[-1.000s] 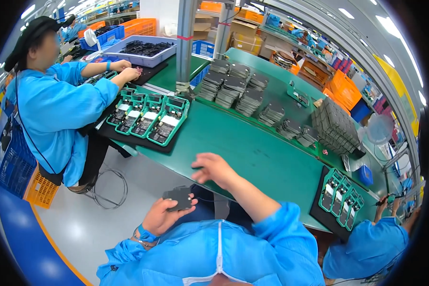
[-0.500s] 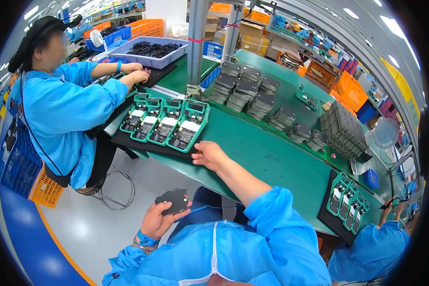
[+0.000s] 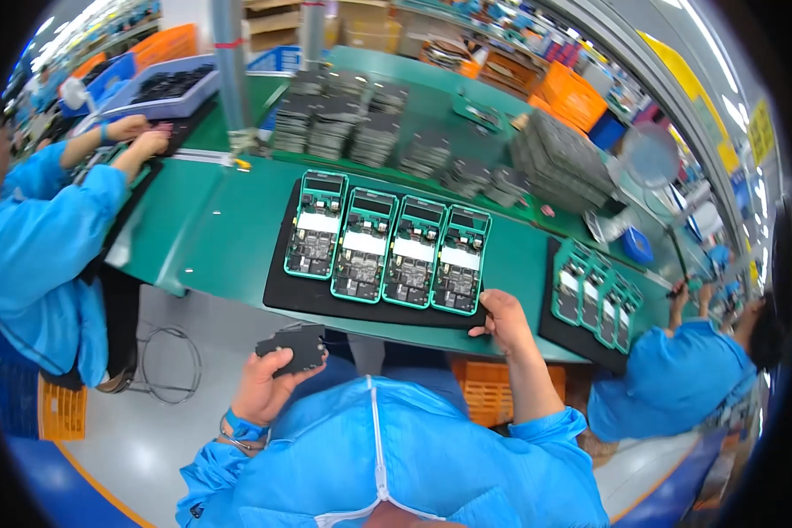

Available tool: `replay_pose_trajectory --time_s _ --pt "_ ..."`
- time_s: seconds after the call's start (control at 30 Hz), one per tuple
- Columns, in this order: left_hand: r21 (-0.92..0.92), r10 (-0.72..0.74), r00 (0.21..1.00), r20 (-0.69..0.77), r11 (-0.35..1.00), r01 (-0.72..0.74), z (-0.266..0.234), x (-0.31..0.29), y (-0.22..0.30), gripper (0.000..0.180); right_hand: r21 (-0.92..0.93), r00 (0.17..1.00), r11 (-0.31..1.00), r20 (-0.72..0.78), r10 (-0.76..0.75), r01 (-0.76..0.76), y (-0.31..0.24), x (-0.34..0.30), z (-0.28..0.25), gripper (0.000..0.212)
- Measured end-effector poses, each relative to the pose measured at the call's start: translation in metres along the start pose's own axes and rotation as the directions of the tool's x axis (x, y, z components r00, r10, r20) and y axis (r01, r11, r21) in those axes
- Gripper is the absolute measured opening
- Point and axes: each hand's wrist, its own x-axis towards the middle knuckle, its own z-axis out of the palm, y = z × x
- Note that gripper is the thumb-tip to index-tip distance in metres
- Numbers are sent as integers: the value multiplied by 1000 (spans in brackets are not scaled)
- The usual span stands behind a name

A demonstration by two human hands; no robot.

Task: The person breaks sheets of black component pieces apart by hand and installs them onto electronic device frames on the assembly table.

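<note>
My left hand (image 3: 260,387) holds a small bundle of thin dark grey plates (image 3: 295,348) in front of my body, below the bench edge, thumb on top. My right hand (image 3: 509,324) has its fingers bent round the near right corner of a black mat (image 3: 306,292). On that mat several green-framed device housings (image 3: 363,246) lie side by side, with circuit boards and white strips inside. The mat lies along the near edge of the green bench (image 3: 211,255). What the right fingertips press underneath is hidden.
Stacks of grey plates (image 3: 374,136) stand behind the mat, with a larger stack (image 3: 559,158) to their right. Another black mat (image 3: 550,327) with green housings lies at the right, beside a co-worker (image 3: 669,378). A second co-worker (image 3: 48,255) sits at the left. A metal post (image 3: 231,79) rises behind.
The black mat with the housings has slid right along the bench, my right hand staying at its corner. My left hand still holds the plates. The whole view has swung toward the right.
</note>
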Motion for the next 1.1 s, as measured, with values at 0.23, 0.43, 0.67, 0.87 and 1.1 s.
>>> replay_pose_trajectory --time_s 0.23,0.43,0.67,0.87,1.1 --pt "90 -223 956 190 974 209 28 48 26 35 -215 908 957 -330 -259 195 -13 -57 25 30" --pt "119 -526 793 308 848 517 65 74 -21 33 -697 695 310 371 -616 647 -9 -100 73 56" --pt "69 -561 753 345 815 575 72 73 -49 35 -659 693 322 433 -576 679 18 -82 70 53" --pt "10 -520 782 343 835 551 66 76 -40 39 -690 635 163 513 -578 705 -18 -48 38 43" --pt "-72 -492 804 334 837 543 55 76 -35 42 -740 646 51 549 -530 670 -27 -9 31 36"
